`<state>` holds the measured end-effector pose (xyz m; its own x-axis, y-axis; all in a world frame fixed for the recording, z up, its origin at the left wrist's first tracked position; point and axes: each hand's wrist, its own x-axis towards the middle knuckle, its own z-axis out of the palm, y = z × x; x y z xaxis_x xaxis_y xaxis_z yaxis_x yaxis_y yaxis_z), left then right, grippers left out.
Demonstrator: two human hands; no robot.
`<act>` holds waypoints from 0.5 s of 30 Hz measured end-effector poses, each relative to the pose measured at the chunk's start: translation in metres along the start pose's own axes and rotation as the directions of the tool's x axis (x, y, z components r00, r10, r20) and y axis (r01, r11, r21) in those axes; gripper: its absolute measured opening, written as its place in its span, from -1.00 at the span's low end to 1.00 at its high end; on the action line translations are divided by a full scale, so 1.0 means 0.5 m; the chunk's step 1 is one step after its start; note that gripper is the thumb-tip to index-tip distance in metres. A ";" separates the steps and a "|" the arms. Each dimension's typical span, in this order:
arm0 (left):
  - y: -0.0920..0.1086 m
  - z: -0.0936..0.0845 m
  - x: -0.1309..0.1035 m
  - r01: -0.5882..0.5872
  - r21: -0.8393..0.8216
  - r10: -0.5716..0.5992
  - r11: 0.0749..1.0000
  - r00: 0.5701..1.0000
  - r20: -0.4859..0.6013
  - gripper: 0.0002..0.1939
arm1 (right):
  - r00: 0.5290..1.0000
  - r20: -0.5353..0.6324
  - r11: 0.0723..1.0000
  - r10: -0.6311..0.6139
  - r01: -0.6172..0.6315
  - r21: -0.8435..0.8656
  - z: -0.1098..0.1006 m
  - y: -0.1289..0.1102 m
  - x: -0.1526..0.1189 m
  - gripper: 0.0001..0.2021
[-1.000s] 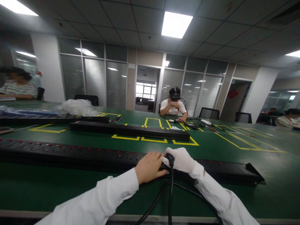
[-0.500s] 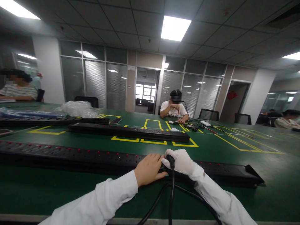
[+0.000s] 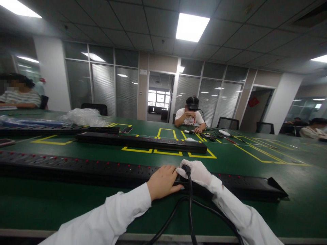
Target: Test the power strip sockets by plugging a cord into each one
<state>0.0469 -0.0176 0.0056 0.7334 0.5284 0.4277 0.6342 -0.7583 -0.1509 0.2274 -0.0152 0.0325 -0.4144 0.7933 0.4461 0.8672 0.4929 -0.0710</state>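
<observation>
A long black power strip (image 3: 102, 172) with a row of sockets and small red parts lies across the near table. My left hand (image 3: 163, 182), bare, grips it near its middle, fingers over the top and thumb along the near side. Just to the right, my right hand (image 3: 196, 173) in a white glove is closed around a black power plug (image 3: 187, 169) at the strip's top face. The plug's front end is hidden, so how deep it sits in a socket cannot be seen. From it a black cord (image 3: 190, 211) hangs down over the table's near edge.
A second black power strip (image 3: 140, 142) lies farther back, with another dark strip (image 3: 58, 131) at left beside crumpled clear plastic (image 3: 83, 117). Yellow tape (image 3: 167, 153) marks the green table. Across it sits a person (image 3: 190, 117) near cables and a white device (image 3: 223, 133).
My right hand and the plug have shifted up very slightly, and the cord leans a little more to the right. My left hand stays on the power strip.
</observation>
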 end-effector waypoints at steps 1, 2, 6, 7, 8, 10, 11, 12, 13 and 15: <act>0.000 0.000 0.000 0.000 -0.003 0.000 1.000 1.000 0.000 -0.50 | 1.000 -0.011 1.000 -0.018 0.018 -0.013 0.001 0.000 -0.002 -0.70; 0.000 0.000 0.000 0.001 -0.005 -0.001 1.000 1.000 0.001 -0.49 | 0.999 -0.021 0.999 -0.037 0.037 -0.027 0.001 0.000 -0.004 -0.69; 0.000 -0.001 0.000 0.010 -0.008 -0.010 1.000 1.000 0.007 -0.45 | 0.996 -0.055 0.997 -0.073 0.072 -0.025 -0.002 -0.004 -0.010 -0.68; 0.000 -0.001 0.000 0.009 -0.007 -0.009 1.000 1.000 0.011 -0.46 | 0.996 -0.064 0.998 -0.067 0.067 0.001 -0.005 -0.004 -0.011 -0.68; 0.000 -0.001 0.000 0.008 -0.005 -0.008 1.000 1.000 0.013 -0.46 | 0.996 -0.074 0.998 -0.054 0.057 0.039 -0.010 -0.003 -0.010 -0.69; -0.001 0.000 -0.001 0.004 0.004 -0.004 1.000 1.000 0.009 -0.44 | 0.996 -0.089 0.990 -0.007 0.020 0.143 -0.026 0.003 -0.009 -0.70; -0.001 0.001 -0.002 0.004 0.008 -0.004 1.000 1.000 0.003 -0.42 | 0.996 -0.092 0.980 0.023 -0.005 0.201 -0.036 0.009 -0.008 -0.70; -0.001 0.002 -0.002 0.004 0.012 -0.004 1.000 1.000 -0.004 -0.40 | 0.995 -0.086 0.965 0.055 -0.031 0.259 -0.047 0.016 -0.008 -0.70; -0.001 0.002 -0.003 0.005 0.014 -0.005 1.000 1.000 -0.011 -0.38 | 0.993 -0.083 0.949 0.085 -0.056 0.309 -0.058 0.026 -0.007 -0.70; 0.000 0.003 -0.003 0.004 0.015 -0.004 1.000 1.000 -0.014 -0.38 | 0.991 -0.076 0.918 0.112 -0.074 0.390 -0.077 0.047 -0.007 -0.70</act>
<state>0.0461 -0.0178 0.0038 0.7273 0.5258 0.4411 0.6408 -0.7503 -0.1622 0.2596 -0.0202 0.0636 -0.2925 0.8141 0.5017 0.7186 0.5333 -0.4464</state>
